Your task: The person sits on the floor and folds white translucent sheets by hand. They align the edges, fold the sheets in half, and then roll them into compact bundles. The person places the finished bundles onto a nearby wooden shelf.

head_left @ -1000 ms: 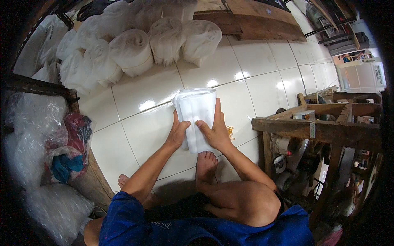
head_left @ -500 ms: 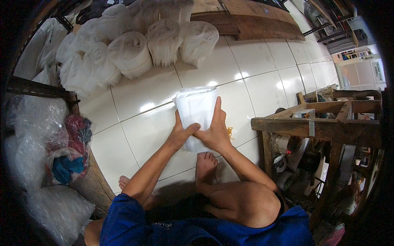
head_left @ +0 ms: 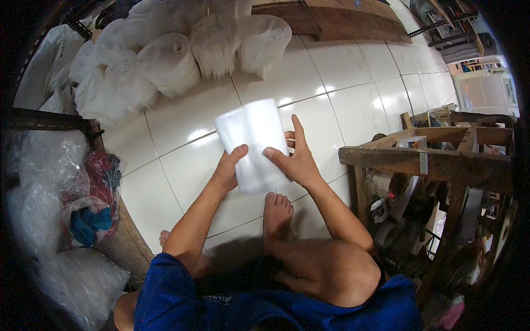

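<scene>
A white folded bundle (head_left: 255,146), apparently of plastic sheets and slightly blurred, is held upright above the tiles, tilted a little. My left hand (head_left: 226,170) grips its lower left side, thumb across the front and fingers hidden behind. On the right edge, my right hand (head_left: 298,160) presses its thumb to the front; the index finger points up, and the other fingers bend at the edge, partly hidden. My bare foot (head_left: 277,212) rests on the floor just below the bundle.
Several rolls of whitish plastic (head_left: 168,63) stand at the far left. Brown boards (head_left: 353,22) lie at the back. A wooden frame (head_left: 411,160) with clutter under it stands at the right. Clear plastic bags (head_left: 49,182) and a bag with red and blue cloth (head_left: 91,223) line the left.
The bundle has turned, so its broad smooth face shows. My hands have moved apart to its two sides, the right fingers looser. The yellow loops on the floor are now out of sight.
</scene>
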Motion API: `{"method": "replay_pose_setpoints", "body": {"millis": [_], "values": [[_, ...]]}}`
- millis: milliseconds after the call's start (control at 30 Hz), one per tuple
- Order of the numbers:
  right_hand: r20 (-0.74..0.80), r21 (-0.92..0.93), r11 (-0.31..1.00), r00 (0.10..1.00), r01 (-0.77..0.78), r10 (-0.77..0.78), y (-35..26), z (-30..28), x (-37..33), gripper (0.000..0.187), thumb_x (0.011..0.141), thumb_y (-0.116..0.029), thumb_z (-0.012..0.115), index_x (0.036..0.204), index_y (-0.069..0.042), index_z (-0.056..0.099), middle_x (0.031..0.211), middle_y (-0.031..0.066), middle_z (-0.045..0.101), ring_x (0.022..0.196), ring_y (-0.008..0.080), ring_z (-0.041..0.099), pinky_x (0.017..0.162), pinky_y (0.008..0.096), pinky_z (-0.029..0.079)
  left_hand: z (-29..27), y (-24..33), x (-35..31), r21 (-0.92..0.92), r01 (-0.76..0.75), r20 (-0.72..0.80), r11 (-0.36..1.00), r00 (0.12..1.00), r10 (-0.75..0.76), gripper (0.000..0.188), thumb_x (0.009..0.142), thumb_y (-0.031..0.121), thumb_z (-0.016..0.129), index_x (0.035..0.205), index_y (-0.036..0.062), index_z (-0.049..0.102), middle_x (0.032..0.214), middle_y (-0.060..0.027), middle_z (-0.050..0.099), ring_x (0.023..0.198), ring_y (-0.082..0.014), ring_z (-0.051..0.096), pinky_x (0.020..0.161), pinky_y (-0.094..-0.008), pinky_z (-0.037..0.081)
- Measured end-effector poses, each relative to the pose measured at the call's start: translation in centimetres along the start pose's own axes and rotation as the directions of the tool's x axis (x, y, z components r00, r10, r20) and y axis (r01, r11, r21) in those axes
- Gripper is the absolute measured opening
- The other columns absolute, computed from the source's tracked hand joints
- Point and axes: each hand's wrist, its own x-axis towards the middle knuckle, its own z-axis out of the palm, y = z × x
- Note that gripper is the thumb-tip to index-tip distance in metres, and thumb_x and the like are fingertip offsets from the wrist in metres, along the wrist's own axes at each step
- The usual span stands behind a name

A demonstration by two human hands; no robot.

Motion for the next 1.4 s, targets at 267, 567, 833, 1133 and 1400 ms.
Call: {"method": "replay_pose_setpoints", "body": {"millis": [267,567,833,1133,1400], "values": [[0.061,-0.027,0.999,0.997,-0.037,0.039,3.4,-2.6,-0.4,0.045,0.093,-0.024,0.067,0.13,-0.003,0.054,0.117,0.0115,0.062,0.104,0.0225,0.061,0.087,0.0345,0.05,0.6,4.2,-0.7,-0.128,-0.135,-0.094,0.983,0.988,0.123,0.084,0.084,0.05,0.069,0.143,-0.0007,0.038,0.132,-0.0191,0.055,0.122,-0.0325,0.055,0.106,-0.0457,0.044],[0.068,-0.57,0.789,0.97,0.229,-0.233,14.5,-1.4,-5.8,0.025,0.085,-0.012,0.069,0.107,-0.001,0.064,0.104,0.0176,0.062,0.086,0.0336,0.06,0.076,0.0429,0.049,-1.4,5.8,-1.3,-0.186,-0.273,-0.036,0.944,0.962,0.271,0.089,0.078,0.054,0.074,0.142,-0.0003,0.041,0.131,-0.0186,0.057,0.12,-0.0315,0.058,0.101,-0.046,0.049],[0.126,-0.463,0.881,0.991,0.096,-0.042,13.6,-1.4,-5.2,0.013,0.087,-0.009,0.067,0.095,0.001,0.064,0.079,0.011,0.064,0.08,0.026,0.062,0.076,0.0366,0.05,-1.1,5.6,-1.1,-0.115,-0.273,0.003,0.955,0.961,0.275,0.089,0.076,0.052,0.077,0.14,-0.0001,0.043,0.128,-0.0175,0.059,0.117,-0.0322,0.059,0.1,-0.0457,0.05],[0.25,-0.387,0.919,0.952,-0.069,0.177,7.8,-3.1,-4.5,0.017,0.092,-0.011,0.063,0.094,0.006,0.065,0.086,0.012,0.064,0.083,0.0181,0.06,0.073,0.0334,0.051,-2.6,5.5,-1.3,-0.089,-0.233,0.025,0.968,0.971,0.236,0.089,0.076,0.05,0.078,0.14,-0.0009,0.043,0.129,-0.0171,0.059,0.118,-0.0306,0.059,0.101,-0.0445,0.049],[0.204,-0.424,0.88,0.969,0.214,-0.138,11.3,-1.0,-9.3,0.016,0.086,-0.005,0.068,0.08,0.002,0.055,0.111,0.0229,0.05,0.087,0.0303,0.058,0.077,0.0384,0.05,-3.1,4.6,-1.6,-0.037,-0.121,0.04,0.992,0.992,0.123,0.085,0.077,0.045,0.077,0.14,-0.0012,0.043,0.127,-0.0173,0.059,0.115,-0.0303,0.06,0.098,-0.0433,0.051]]}}
